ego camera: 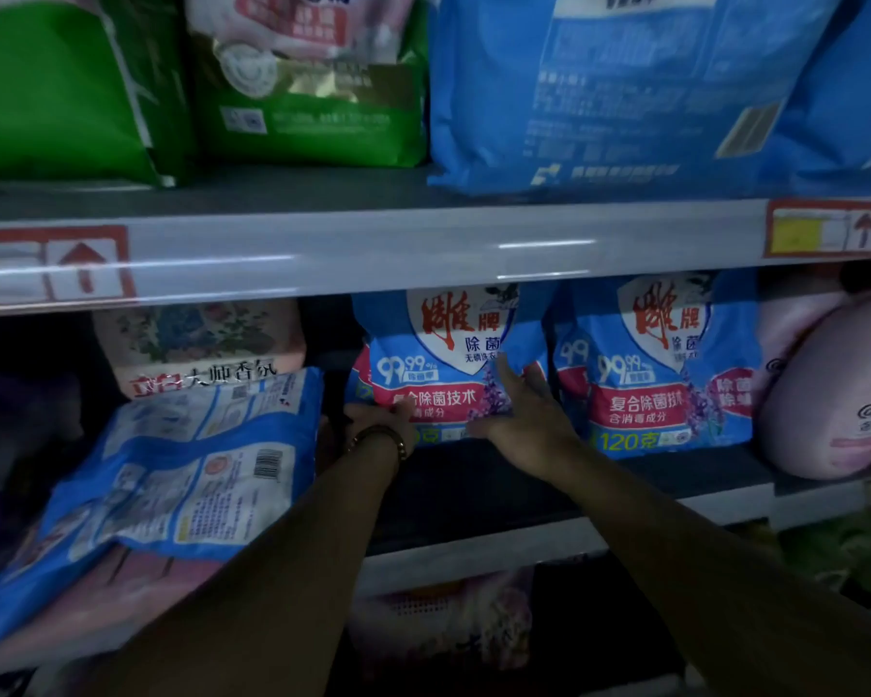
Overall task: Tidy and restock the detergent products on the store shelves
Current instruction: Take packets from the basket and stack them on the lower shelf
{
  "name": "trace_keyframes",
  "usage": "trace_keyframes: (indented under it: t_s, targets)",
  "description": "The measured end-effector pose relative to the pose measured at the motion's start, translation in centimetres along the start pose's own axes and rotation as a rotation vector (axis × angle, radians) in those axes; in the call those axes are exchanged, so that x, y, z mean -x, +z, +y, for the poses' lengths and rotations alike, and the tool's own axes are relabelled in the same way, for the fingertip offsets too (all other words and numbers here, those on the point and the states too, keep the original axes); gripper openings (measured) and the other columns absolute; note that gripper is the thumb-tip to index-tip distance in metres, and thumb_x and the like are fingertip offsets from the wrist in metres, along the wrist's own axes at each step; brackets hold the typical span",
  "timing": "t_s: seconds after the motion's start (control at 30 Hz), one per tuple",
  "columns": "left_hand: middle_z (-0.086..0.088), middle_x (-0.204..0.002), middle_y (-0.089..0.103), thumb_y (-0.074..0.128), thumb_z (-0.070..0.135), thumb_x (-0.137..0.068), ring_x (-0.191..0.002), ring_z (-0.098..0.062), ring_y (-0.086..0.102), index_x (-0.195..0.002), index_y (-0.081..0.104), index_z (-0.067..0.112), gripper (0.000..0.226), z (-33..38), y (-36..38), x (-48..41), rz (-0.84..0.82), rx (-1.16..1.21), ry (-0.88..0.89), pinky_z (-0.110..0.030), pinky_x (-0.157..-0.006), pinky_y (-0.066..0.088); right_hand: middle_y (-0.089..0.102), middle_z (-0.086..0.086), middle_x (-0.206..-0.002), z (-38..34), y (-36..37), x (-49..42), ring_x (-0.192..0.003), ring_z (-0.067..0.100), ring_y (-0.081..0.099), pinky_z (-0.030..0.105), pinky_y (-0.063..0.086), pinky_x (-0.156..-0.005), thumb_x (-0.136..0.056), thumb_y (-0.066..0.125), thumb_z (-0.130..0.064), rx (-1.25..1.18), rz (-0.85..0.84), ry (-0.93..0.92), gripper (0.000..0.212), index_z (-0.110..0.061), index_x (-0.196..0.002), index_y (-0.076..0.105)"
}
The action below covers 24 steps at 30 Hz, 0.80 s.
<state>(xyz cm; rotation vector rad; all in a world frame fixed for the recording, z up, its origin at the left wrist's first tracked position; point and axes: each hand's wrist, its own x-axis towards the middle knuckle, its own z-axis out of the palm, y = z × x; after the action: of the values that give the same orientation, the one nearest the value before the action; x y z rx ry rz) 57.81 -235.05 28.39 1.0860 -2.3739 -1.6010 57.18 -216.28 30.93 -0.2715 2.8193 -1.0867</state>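
A blue detergent bag [433, 359] with red characters and a pink band stands upright on the middle shelf [473, 475]. My left hand [378, 420], with a bracelet at the wrist, grips its lower left corner. My right hand [519, 410] presses flat on its lower right front, fingers spread. A matching blue bag [659, 364] stands just to its right. Left of them, another blue bag [187, 455] lies tilted with its printed back facing out, resting on pink packs.
A floral pink bag [197, 344] stands behind the tilted one. A pink pouch [835, 389] leans at the right end. On the upper shelf sit green bags [298, 78] and large blue bags [624, 83]. Price labels [825, 228] are on the shelf rail.
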Motion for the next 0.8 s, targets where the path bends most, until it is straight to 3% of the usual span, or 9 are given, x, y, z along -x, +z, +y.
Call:
trace_keyframes:
  t_s: [0.03,0.1,0.13,0.23,0.37,0.43,0.57,0.73,0.8]
  targets:
    - [-0.027,-0.155,0.04,0.062,0.037,-0.101,-0.139,-0.044,0.047,-0.152,0.02,0.0,0.076,0.2,-0.3,1.2,0.044,0.019,-0.011,-0.045,-0.112,0.039,0.016,0.005,-0.173,0.0,-0.1,0.8,-0.158,0.031,0.025,0.039,0.033,-0.123,-0.091,0.075,-0.041,-0.03,0.018,-0.025,0.092,-0.035,-0.166,0.022]
    - [-0.024,-0.148,0.049,0.061,0.022,-0.1,-0.134,-0.041,0.052,-0.145,0.032,0.002,0.057,-0.2,-0.9,4.2,0.096,0.055,0.038,-0.041,-0.108,0.042,0.058,0.007,-0.142,0.1,1.0,2.5,-0.13,0.026,0.059,0.029,0.054,-0.097,-0.096,0.072,-0.028,-0.074,0.152,-0.083,0.05,-0.025,-0.142,0.054]
    - [-0.018,-0.144,0.055,0.059,0.019,-0.1,-0.131,-0.036,0.055,-0.141,0.04,0.005,0.047,-0.9,-1.3,5.7,0.073,0.066,0.105,-0.035,-0.103,0.043,0.064,0.004,-0.13,0.0,1.9,3.5,-0.117,0.022,0.066,0.028,0.057,-0.087,-0.096,0.072,-0.026,-0.09,0.228,-0.099,0.038,-0.023,-0.132,0.06]
    - [0.001,-0.124,0.066,0.058,0.015,-0.099,-0.121,-0.024,0.062,-0.127,0.06,0.017,0.028,-4.2,-3.5,11.0,-0.045,0.074,0.338,-0.018,-0.088,0.038,0.064,0.002,-0.124,-1.4,4.6,6.7,-0.113,0.015,0.061,0.024,0.048,-0.093,-0.095,0.072,-0.022,-0.113,0.252,-0.129,0.032,-0.017,-0.127,0.067]
    - [-0.003,-0.095,0.078,0.064,0.022,-0.084,-0.093,-0.034,0.075,-0.097,0.072,0.031,0.017,-9.8,-8.1,15.3,-0.151,0.361,0.352,-0.05,-0.088,0.06,0.066,0.0,-0.125,-4.7,8.0,10.7,-0.118,0.014,0.063,0.022,0.046,-0.097,-0.092,0.073,-0.02,-0.124,0.169,-0.266,0.035,-0.022,-0.127,0.068]
    - [-0.015,-0.094,0.078,0.067,0.016,-0.087,-0.085,-0.039,0.077,-0.092,0.073,0.025,0.013,-12.1,-10.8,16.1,-0.172,0.494,0.261,-0.052,-0.084,0.06,0.065,-0.001,-0.126,-6.9,9.3,12.3,-0.118,0.013,0.064,0.028,0.051,-0.102,-0.091,0.073,-0.027,-0.152,0.156,-0.307,0.038,-0.025,-0.128,0.066]
    - [-0.025,-0.092,0.075,0.064,0.0,-0.095,-0.079,-0.035,0.068,-0.093,0.065,0.012,0.013,-14.8,-16.0,16.0,-0.076,0.639,0.084,-0.04,-0.069,0.058,0.05,-0.001,-0.141,-11.1,11.2,14.6,-0.129,0.018,0.053,0.034,0.048,-0.109,-0.087,0.074,-0.037,-0.055,0.072,-0.39,0.059,-0.03,-0.141,0.052]
    - [-0.032,-0.1,0.074,0.062,0.0,-0.096,-0.098,-0.05,0.072,-0.107,0.064,0.01,0.014,-16.3,-20.8,16.5,-0.079,0.622,-0.05,-0.06,-0.093,0.058,0.0,0.003,-0.176,-15.2,14.0,15.2,-0.161,0.033,0.005,0.048,0.02,-0.13,-0.091,0.068,-0.052,0.304,0.006,-0.476,0.092,-0.036,-0.166,0.017]
    - [-0.027,-0.098,0.075,0.062,0.003,-0.096,-0.091,-0.042,0.072,-0.111,0.063,0.011,0.016,-16.8,-21.9,16.9,-0.113,0.595,-0.053,-0.045,-0.077,0.059,-0.013,0.005,-0.177,-16.9,15.1,14.7,-0.163,0.034,-0.008,0.052,0.012,-0.131,-0.092,0.069,-0.053,0.392,-0.017,-0.448,0.099,-0.04,-0.167,0.006]
